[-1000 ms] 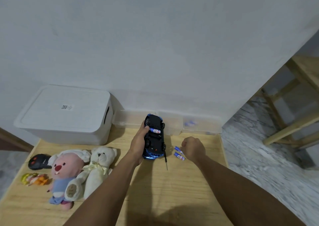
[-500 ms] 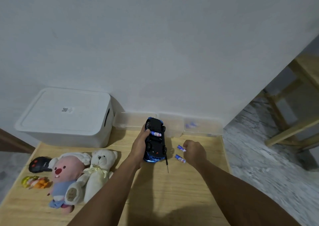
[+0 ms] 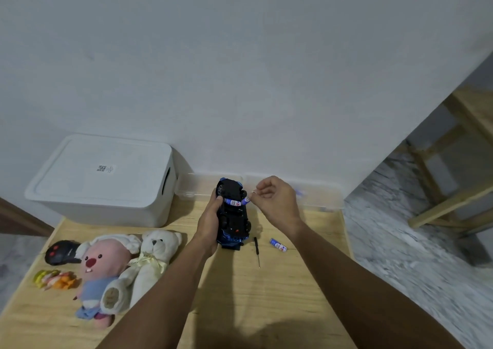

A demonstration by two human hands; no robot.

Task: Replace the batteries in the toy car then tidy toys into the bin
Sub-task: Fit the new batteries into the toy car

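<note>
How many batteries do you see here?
3: one battery in the toy car, one pinched by the right hand, one lying on the table. Others may be hidden.

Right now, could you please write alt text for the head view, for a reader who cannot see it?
A person's left hand steadies an upturned toy car on a wooden table while the right hand brings a battery to it. A spare battery and screwdriver lie beside it; plush toys and a lidded white bin sit left.

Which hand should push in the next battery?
Right. The right hand already pinches a battery at the upturned toy car, while the left hand grips the car to steady it.
</note>
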